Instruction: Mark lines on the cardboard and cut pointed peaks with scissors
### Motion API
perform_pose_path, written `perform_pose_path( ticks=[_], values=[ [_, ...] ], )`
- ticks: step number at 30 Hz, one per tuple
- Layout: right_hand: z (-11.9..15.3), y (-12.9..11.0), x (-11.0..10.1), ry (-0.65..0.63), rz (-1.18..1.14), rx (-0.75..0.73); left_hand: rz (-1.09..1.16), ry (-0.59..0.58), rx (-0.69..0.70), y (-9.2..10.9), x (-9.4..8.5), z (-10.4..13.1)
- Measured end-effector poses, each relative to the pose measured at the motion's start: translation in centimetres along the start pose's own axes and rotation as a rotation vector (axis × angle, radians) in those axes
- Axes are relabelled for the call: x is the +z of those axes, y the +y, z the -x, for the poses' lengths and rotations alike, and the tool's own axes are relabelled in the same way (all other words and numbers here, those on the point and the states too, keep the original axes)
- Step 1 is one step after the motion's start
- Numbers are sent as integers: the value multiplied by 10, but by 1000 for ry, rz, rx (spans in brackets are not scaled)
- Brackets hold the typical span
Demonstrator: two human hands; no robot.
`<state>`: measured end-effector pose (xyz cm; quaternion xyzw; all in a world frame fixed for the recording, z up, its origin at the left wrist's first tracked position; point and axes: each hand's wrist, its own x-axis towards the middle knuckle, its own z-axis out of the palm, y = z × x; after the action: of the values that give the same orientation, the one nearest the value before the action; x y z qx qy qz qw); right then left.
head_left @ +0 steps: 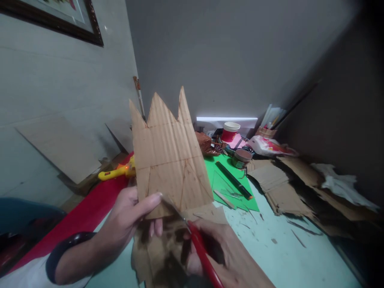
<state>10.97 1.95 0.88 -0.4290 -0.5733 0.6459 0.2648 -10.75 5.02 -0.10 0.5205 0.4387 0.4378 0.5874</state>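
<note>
My left hand [135, 212] grips the lower left of a brown cardboard piece [168, 148], thumb in front and fingers behind. Three pointed spikes are cut along the piece's top, and triangles and cross lines are drawn on its face. A red-handled craft knife [199, 242] sits in my right hand [213, 248], its fingers closed round the handle. The thin metal blade points up and left at the cardboard's lower edge, close to my left thumb; whether it is cutting in cannot be made out. Below both hands lies more brown cardboard [162, 256], partly in shadow.
On the pale table [270, 248] are cardboard scraps. Green paper [219, 180] holds a black marker [234, 180] and a clear set square. Behind are a red cup [230, 132] and a round tub [242, 158]. A yellow glue gun [115, 172] lies left, stacked cardboard [282, 188] right.
</note>
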Motion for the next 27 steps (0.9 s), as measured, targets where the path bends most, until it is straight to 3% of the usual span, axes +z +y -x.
perform_pose_path(
  ticks=[11, 17, 27],
  values=[
    [5, -4, 5, 42, 157, -40, -110, -61, -53, 1, 3, 10],
    [-1, 17, 5, 55, 211, -80, -126, -88, -84, -2, 2, 10],
    [-10, 42, 11, 169, 359, -309, -59, -104, -102, -6, -1, 9]
  ],
)
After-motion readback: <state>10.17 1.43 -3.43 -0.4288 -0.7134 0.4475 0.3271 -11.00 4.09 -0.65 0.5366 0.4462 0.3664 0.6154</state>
